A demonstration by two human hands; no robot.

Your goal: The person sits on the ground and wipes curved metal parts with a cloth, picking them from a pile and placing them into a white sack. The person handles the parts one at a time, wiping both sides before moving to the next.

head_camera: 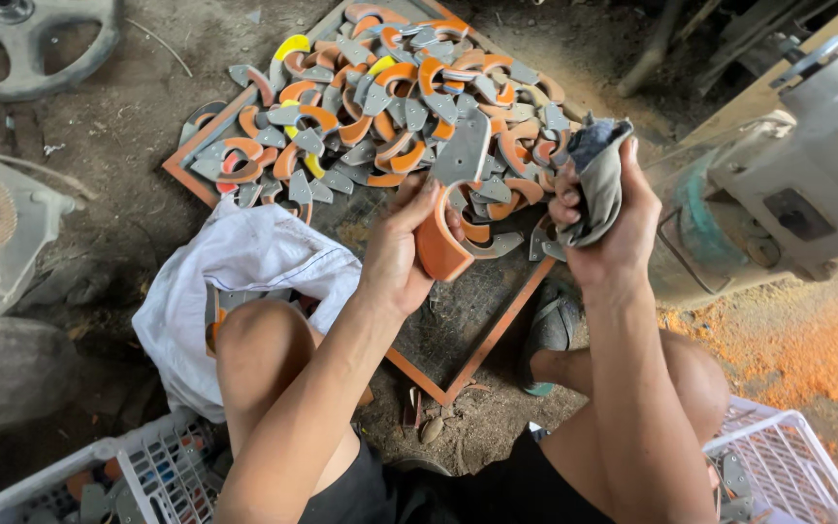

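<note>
Grinder (788,165) close beside crowded tray (477,354)

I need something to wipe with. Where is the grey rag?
The grey rag is bunched in the right hand, right of centre in the head view, beside the pile of curved parts.

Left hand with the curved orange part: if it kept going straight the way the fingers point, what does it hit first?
Likely the pile of grey and orange curved pieces on the orange-framed tray. The left hand points up-image, holding the orange-lined piece above the heap. Depth is unclear, so it may pass over the nearest pieces.

matt grey metal part (450,184) with smooth orange lining; rumpled grey cloth (596,180).
</note>
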